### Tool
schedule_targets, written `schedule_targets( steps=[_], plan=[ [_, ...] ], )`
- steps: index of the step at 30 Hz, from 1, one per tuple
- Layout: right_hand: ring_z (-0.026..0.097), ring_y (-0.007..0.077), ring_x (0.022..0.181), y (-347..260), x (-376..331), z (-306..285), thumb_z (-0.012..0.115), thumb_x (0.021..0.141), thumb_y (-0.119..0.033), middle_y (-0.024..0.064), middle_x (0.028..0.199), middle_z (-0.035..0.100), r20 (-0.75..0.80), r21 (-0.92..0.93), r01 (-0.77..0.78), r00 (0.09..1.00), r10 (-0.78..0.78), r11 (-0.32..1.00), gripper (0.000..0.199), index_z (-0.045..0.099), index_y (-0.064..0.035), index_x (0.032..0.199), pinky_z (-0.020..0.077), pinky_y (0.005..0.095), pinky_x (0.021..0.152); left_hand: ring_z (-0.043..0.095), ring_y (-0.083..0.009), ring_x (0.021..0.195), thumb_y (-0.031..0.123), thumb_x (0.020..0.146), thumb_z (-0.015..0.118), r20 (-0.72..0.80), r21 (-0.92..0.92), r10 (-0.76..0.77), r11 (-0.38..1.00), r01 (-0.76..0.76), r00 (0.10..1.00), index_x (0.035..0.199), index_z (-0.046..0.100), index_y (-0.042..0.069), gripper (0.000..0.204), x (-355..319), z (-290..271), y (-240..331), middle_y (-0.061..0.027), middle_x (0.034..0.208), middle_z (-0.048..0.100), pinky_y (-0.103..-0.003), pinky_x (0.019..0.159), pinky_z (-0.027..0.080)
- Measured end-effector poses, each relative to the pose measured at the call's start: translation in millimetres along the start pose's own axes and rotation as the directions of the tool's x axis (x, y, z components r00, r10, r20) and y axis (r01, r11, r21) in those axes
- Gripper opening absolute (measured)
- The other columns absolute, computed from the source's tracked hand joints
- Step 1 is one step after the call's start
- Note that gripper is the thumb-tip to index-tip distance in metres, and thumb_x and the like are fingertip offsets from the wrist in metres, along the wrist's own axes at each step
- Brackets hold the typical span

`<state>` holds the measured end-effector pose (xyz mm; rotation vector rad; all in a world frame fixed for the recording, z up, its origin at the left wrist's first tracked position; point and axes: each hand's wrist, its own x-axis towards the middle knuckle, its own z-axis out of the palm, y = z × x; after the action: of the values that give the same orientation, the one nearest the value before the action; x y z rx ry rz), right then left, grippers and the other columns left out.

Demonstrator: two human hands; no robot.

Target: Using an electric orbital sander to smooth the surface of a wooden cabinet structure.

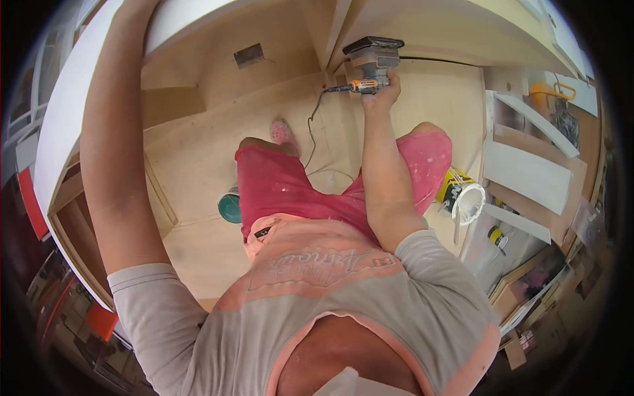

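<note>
Head view: the right hand [382, 87] is wrapped around a sander [374, 59], holding it against the plywood wall [436, 99] ahead, its cord [316, 125] trailing down; the left arm reaches up along the white panel [72, 99], its hand out of view, grip unknowable; a teal tub [229, 206] sits by the knee; a paint can [462, 198] stands right.

The person wears a grey short-sleeved shirt [370, 310] with salmon-pink trim at the neckline and sleeve hems and a pink-outlined panel of script on the chest. Just beyond the shirt's hem come pink shorts [297, 188] flecked with white paint, and beyond those a pink speckled shoe [282, 131].
</note>
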<state>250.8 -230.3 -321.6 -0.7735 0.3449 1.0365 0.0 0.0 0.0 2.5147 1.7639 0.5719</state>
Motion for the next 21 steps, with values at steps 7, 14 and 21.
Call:
schedule_targets(
  steps=[7, 14, 21],
  plan=[
    [0.057, 0.0279, 0.093, 11, 32, -28, 0.063, 0.081, -0.014, 0.0112, 0.100, 0.057, -0.017, -0.048, -0.286, 0.958, 0.286, 0.957, 0.031, 0.052, -0.0044, 0.108, 0.0489, 0.0467, 0.078, 0.052, -0.0338, 0.110, 0.050, 0.082, 0.060, 0.054, -0.396, -0.263, 0.880, 0.262, 0.963, 0.114, 0.054, -0.001, 0.060, 57, 1, -147, -0.0234, 0.114, 0.056, -0.039, 0.094, 0.040],
    [0.056, 0.0287, 0.097, 5, 37, -53, 0.070, 0.080, -0.023, 0.0114, 0.103, 0.058, -0.062, -0.198, -0.507, 0.861, 0.505, 0.839, 0.042, 0.051, -0.0035, 0.111, 0.0435, 0.0534, 0.084, 0.062, -0.0197, 0.097, 0.050, 0.083, 0.057, -0.107, 0.061, -0.108, 0.991, 0.115, 0.988, 0.114, 0.063, 0.010, 0.051, 25, 8, -56, -0.0180, 0.101, 0.066, -0.031, 0.095, 0.040],
    [0.055, 0.0341, 0.096, -10, 67, -61, 0.075, 0.073, -0.018, 0.0146, 0.103, 0.056, -0.053, -0.278, -0.464, 0.882, 0.469, 0.841, 0.049, 0.051, -0.0039, 0.113, 0.0441, 0.0577, 0.079, 0.050, -0.0254, 0.118, 0.063, 0.081, 0.051, -0.100, 0.127, -0.154, 0.978, 0.166, 0.983, 0.121, 0.058, 0.010, 0.067, 25, -11, -39, -0.0145, 0.120, 0.058, -0.031, 0.100, 0.033]
  ],
)
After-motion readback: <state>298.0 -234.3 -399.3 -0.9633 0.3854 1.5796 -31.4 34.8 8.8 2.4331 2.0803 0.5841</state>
